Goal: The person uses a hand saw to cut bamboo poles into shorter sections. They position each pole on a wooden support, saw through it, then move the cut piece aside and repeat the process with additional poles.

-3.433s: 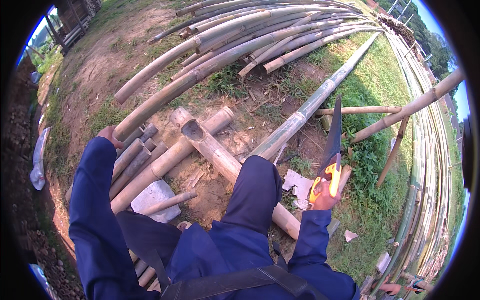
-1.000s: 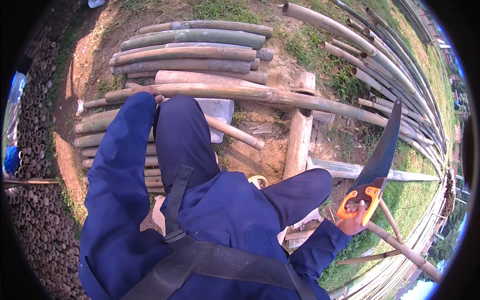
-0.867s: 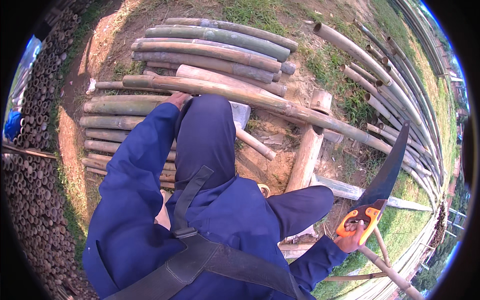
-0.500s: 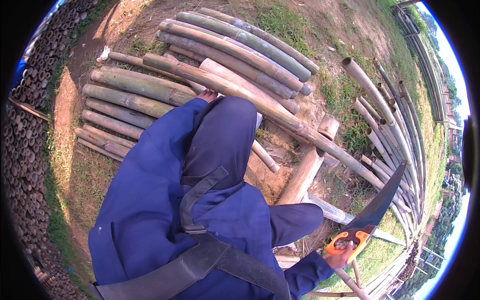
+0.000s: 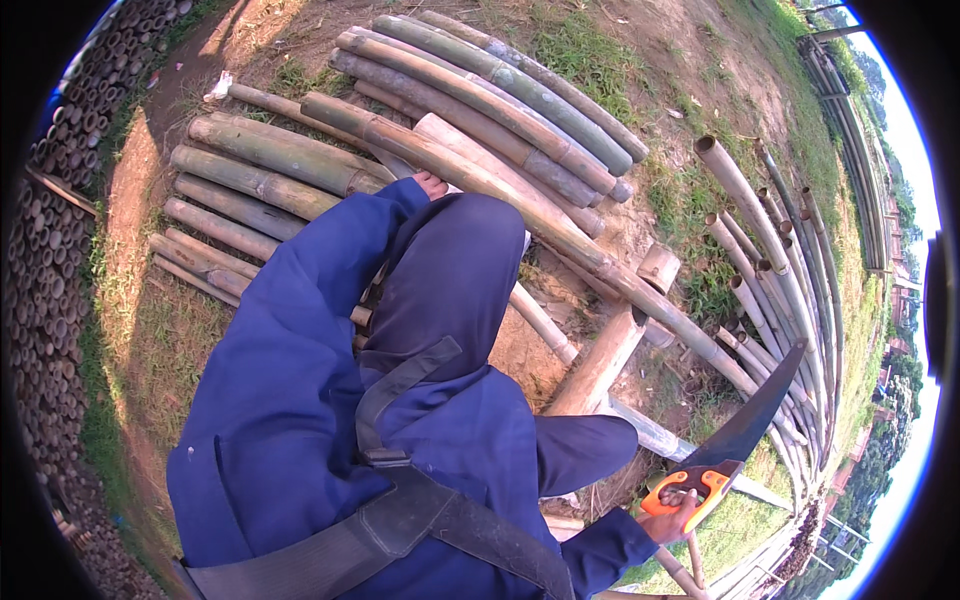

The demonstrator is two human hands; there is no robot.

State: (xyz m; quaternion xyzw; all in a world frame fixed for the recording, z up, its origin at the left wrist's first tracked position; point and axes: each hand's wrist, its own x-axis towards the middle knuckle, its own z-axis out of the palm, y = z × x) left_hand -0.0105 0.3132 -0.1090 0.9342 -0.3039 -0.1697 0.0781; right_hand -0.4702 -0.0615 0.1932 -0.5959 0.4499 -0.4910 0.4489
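My right hand (image 5: 672,517) is closed around the orange handle of a handsaw (image 5: 740,425). The saw's dark, broad blade points up and away to the right, in front of the stacked poles and not touching the long bamboo pole (image 5: 540,228). That pole slants from the upper left to the lower right, across a thick, pale bamboo piece (image 5: 600,365). Beyond my raised knee, my left hand (image 5: 431,185) is at the pole's near side. Its fingers look curled against the pole; the palm and thumb are hidden by the sleeve and knee.
Cut bamboo lengths (image 5: 265,188) lie in rows at the left, with more cut lengths (image 5: 490,90) beyond the pole. Long bamboo poles (image 5: 765,250) are piled at the right. A tall stack of bamboo ends (image 5: 50,330) lines the far left. A short upright bamboo stub (image 5: 658,266) stands beside the pole.
The view has shifted slightly. My right hand and the saw have moved a little to the left and nearer to me. My left hand stays by the pole.
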